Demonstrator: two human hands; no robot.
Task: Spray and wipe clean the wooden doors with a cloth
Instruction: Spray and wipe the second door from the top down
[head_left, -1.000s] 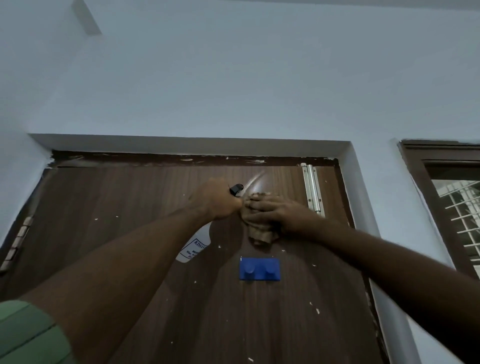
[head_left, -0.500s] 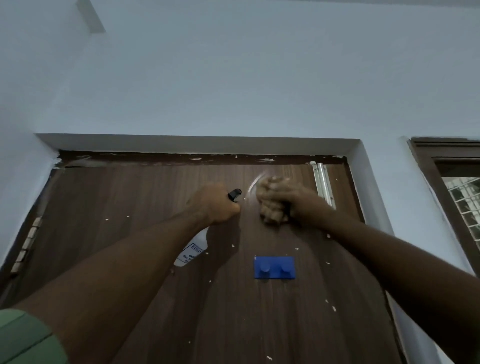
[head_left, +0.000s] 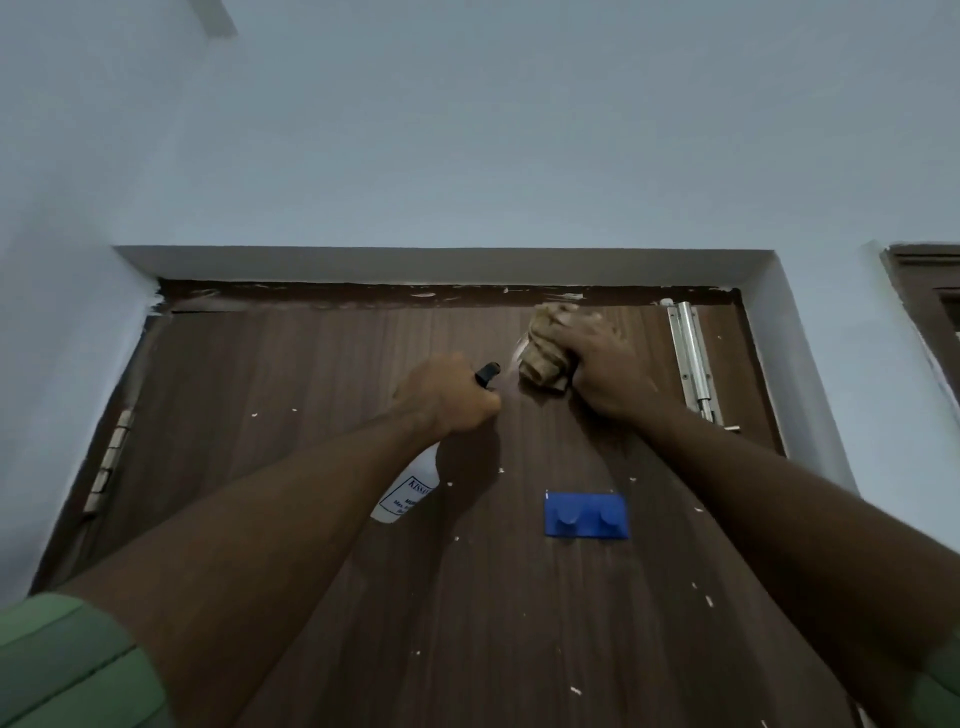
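- The door stands straight ahead of both hands and runs well below them, its long axis upright; the cloth sits high on it, nearly touching the top frame, so most of the unwiped wood lies below and to the left.
- The right hand is the one on the work: its fingers are curled round the bunched cloth and press it flat against the door, just left of the bolt.
- The left hand is wrapped round the neck of the bottle, just beside the cloth and a little lower. The black nozzle pokes out above the fist and points at the door near the cloth (whether a finger is on the trigger, I cannot tell).
- A pale arc of wet shows at the cloth's left edge.
- My guess is the next stroke wants the right hand dragging down or sideways from the top edge, minding the blue hook below it.
- White specks dot the wood lower down.
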